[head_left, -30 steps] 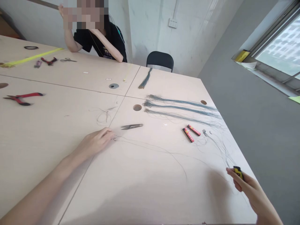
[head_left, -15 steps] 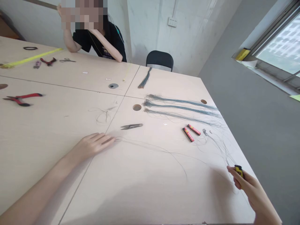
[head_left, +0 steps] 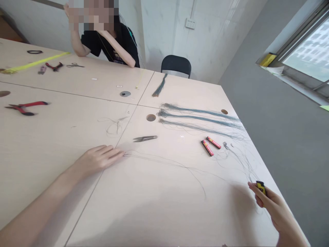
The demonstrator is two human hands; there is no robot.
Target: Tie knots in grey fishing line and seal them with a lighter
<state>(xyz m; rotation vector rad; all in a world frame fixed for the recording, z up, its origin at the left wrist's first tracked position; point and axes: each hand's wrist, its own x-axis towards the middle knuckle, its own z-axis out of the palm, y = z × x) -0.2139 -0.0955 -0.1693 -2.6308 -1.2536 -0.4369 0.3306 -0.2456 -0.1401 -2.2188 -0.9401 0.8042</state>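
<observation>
My left hand [head_left: 99,158] lies flat on the pale wooden table [head_left: 51,144], fingers stretched out, its fingertips on the end of a thin dark wire [head_left: 167,163] that runs right across the table. My right hand [head_left: 269,204] is at the table's right edge, closed round a small yellow and black lighter [head_left: 260,187]. A pair of metal thread snips [head_left: 144,138] lies just beyond my left fingertips.
Three long bundles of grey wire [head_left: 200,120] lie at the right, with two red sticks [head_left: 210,145] in front of them. Red pliers [head_left: 24,107] lie at the left. Another person [head_left: 108,37] leans on the far side. A black chair [head_left: 176,66] stands behind the table.
My left hand has gone from a loose pinch at the wire's end to lying flat with fingers stretched out. My right hand has barely moved.
</observation>
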